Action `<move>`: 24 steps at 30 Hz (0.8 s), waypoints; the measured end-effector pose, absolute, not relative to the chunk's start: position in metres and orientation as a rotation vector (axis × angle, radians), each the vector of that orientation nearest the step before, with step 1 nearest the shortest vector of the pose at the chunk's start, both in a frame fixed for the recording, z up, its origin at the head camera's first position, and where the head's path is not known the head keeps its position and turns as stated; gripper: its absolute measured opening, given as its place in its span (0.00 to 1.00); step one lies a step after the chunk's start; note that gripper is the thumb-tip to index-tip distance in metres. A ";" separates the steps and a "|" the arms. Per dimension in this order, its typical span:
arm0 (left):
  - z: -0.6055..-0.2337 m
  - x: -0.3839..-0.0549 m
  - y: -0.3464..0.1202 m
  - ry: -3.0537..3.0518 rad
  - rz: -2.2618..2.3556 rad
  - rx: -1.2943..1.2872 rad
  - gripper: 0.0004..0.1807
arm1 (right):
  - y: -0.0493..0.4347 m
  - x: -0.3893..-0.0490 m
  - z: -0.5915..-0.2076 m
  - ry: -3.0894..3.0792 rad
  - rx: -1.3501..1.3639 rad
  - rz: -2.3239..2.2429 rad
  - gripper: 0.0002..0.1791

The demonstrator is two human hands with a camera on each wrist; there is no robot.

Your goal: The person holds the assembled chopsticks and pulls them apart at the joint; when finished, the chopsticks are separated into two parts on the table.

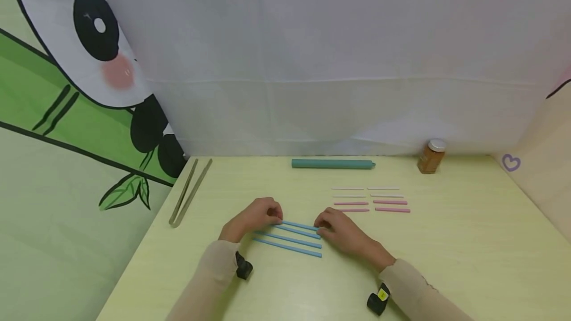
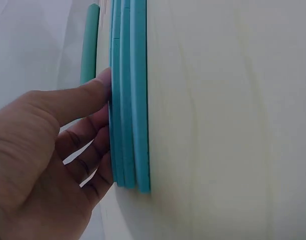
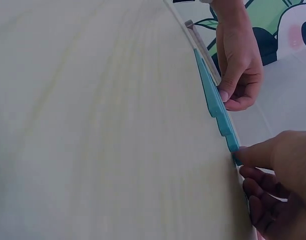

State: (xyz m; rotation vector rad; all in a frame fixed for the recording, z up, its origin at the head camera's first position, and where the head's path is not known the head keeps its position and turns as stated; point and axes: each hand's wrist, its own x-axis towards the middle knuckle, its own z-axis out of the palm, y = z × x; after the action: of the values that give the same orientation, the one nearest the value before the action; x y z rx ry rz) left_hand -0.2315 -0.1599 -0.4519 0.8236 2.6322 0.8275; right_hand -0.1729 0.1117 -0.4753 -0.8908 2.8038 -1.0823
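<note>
Several light-blue strips (image 1: 289,240) lie side by side on the table, slightly slanted. My left hand (image 1: 260,213) pinches the farthest blue strip (image 1: 301,225) near its left end, covering that end in the head view. At the same strip's right end, my right hand (image 1: 342,231) holds on with thumb and fingertips. The left wrist view shows the left thumb and fingers against the outer side of the stacked-looking blue strips (image 2: 139,100). In the right wrist view, the right thumb and fingers meet at the end of the blue strips (image 3: 213,95), with the left hand farther along.
Behind my right hand lie several pink sticks (image 1: 391,202) and thinner pale sticks (image 1: 348,196) in two columns. A green cylinder (image 1: 332,164) and a brown jar (image 1: 430,156) with a pale lid are at the back edge. Long metal tongs (image 1: 192,192) lie at left.
</note>
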 end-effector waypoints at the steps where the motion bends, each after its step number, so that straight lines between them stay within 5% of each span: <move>1: -0.451 -0.231 -0.160 2.631 0.836 0.824 0.03 | 0.111 -0.173 -0.475 2.816 -0.893 -1.073 0.04; 11: -0.428 -0.224 -0.153 2.582 0.854 0.830 0.02 | 0.108 -0.168 -0.453 2.806 -0.703 -1.230 0.05; 24: -0.403 -0.207 -0.116 2.610 0.833 1.079 0.04 | 0.104 -0.175 -0.436 2.850 -0.864 -1.154 0.06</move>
State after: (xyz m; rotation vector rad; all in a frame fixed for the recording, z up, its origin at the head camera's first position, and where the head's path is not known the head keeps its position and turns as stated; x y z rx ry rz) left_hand -0.2073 -0.1155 -0.4031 1.0792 2.6103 0.8330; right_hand -0.1750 0.1040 -0.4355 -0.8640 2.8499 -1.1540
